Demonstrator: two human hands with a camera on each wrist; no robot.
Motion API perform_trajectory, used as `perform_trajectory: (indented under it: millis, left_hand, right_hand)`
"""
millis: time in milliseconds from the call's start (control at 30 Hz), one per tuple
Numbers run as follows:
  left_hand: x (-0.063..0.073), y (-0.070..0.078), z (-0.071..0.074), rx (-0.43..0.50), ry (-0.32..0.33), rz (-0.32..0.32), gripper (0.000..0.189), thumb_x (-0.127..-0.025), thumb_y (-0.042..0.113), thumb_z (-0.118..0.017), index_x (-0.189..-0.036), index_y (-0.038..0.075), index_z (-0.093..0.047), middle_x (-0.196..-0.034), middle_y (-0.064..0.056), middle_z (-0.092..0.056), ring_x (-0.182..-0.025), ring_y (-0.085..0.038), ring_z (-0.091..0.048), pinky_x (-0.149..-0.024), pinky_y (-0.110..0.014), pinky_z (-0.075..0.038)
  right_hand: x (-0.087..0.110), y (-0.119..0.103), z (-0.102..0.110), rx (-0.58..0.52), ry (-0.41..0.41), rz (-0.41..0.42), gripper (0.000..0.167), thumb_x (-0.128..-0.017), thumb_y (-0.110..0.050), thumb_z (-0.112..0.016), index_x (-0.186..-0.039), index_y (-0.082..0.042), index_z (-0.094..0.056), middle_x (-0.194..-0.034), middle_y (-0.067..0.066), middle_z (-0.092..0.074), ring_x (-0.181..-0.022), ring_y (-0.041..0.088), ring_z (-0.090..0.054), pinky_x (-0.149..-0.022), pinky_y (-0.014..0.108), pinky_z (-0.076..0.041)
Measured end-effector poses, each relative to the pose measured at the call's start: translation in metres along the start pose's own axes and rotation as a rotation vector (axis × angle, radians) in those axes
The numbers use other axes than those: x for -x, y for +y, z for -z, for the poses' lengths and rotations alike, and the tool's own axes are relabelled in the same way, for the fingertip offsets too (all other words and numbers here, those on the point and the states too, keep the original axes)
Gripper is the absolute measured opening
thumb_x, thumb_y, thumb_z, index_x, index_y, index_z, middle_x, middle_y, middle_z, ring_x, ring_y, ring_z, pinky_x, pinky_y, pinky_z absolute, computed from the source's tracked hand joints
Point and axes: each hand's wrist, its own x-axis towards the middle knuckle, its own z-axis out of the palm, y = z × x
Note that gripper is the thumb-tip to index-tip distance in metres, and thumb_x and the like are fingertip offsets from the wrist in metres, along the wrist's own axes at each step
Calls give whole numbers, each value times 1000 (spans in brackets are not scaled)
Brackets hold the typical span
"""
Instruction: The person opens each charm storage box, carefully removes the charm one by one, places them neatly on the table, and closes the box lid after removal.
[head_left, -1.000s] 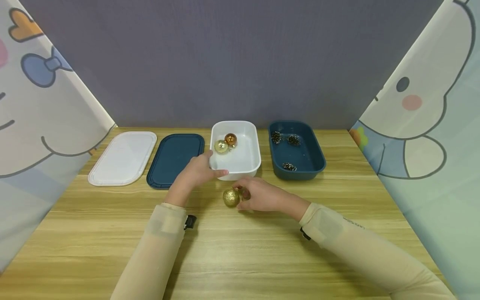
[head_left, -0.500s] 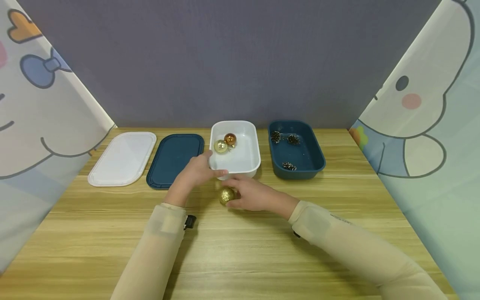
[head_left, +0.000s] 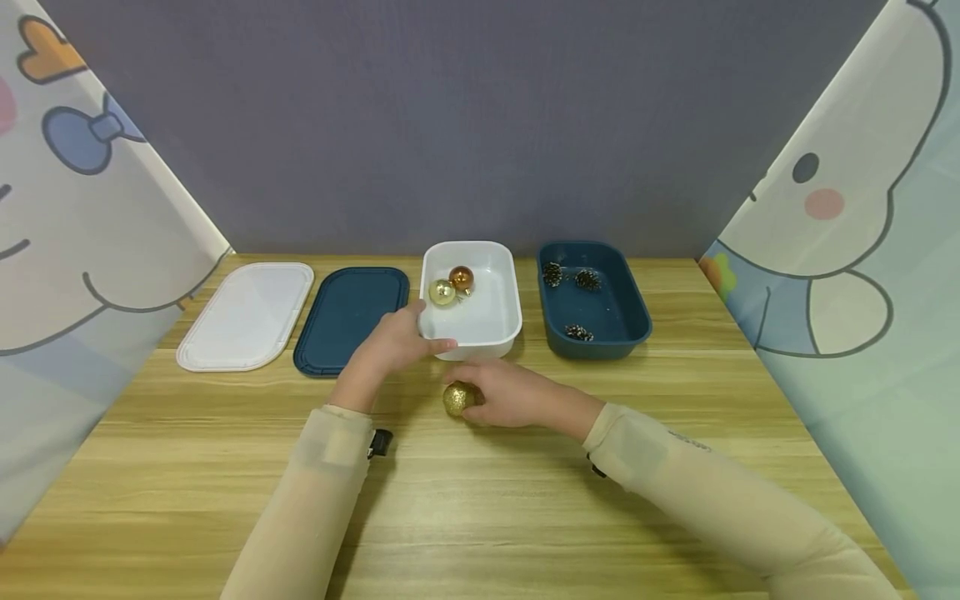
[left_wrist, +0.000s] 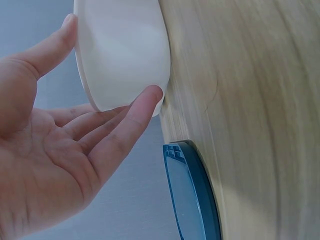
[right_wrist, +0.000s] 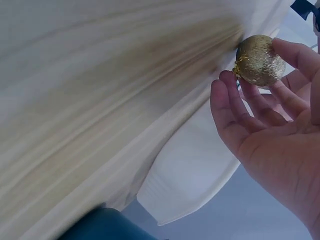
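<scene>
My right hand (head_left: 513,394) pinches a gold glitter Christmas ball (head_left: 459,399) between thumb and fingers, just in front of the white box. The right wrist view shows the ball's gold hanging loop (right_wrist: 236,70) facing the fingertips. At the front left corner of the white box (head_left: 491,335), my left hand (head_left: 395,340) holds on, its thumb along the front rim and its fingers at the left side. Inside that box, at the left, lie a shiny light gold ball (head_left: 442,292) and a copper-coloured ball (head_left: 461,278).
To the right stands a dark blue box (head_left: 618,312) with pine cones (head_left: 588,280) in it. A dark blue lid (head_left: 352,321) and a white lid (head_left: 247,317) lie flat on the wooden table (head_left: 480,517) at the left. A grey wall rises behind.
My right hand has shifted left with the gold glitter ball, then slightly back and nearer to me. Its fingers now cover more of the ball. The left hand has stayed at the white box.
</scene>
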Motion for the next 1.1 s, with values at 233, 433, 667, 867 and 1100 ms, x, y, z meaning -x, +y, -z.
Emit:
perform_trajectory:
  millis: [233, 433, 667, 867, 1100]
  left_hand:
    - [1, 0, 0, -1, -2, 7, 93, -95, 46, -81, -164, 3, -35, -149, -24, -62, -136, -44, -60, -108, -61, -51]
    - [0, 0, 0, -1, 1, 5, 93, -95, 46, -81, -163, 2, -36, -148, -25, -63, -135, -43, -61, -107, -60, -52]
    - [-1, 0, 0, 0, 1, 9, 94, -94, 46, -81, -164, 2, -35, -147, -25, -63, -134, -43, -62, -108, -60, -52]
    - [-1, 0, -1, -8, 3, 13, 93, -95, 46, -81, -163, 3, -36, -146, -25, -64, -135, -43, -62, -109, -61, -51]
    - [-2, -1, 0, -21, 6, 24, 94, -94, 47, -80, -164, 3, -34, -143, -24, -65, -131, -40, -64, -106, -59, -53]
  right_hand:
    - [1, -1, 1, -10, -26, -7, 55, -95, -15, -78, -147, -8, -61, -149, 12, -64, -139, 27, -60, -117, 44, -50]
    - [1, -1, 1, -24, -35, -26, 57, -95, -16, -79, -148, -9, -61, -149, 12, -62, -137, 27, -60, -115, 45, -52]
    - [3, -2, 4, -35, -32, -53, 62, -92, -19, -83, -150, -13, -60, -149, 12, -59, -132, 27, -62, -112, 47, -53]
    - [4, -4, 12, -27, -38, -60, 65, -92, -20, -84, -152, -16, -58, -157, 10, -55, -141, 29, -58, -116, 50, -51]
    - [5, -7, 36, -32, -78, -74, 60, -97, -21, -79, -153, -14, -57, -148, 13, -63, -129, 32, -66, -106, 48, -57]
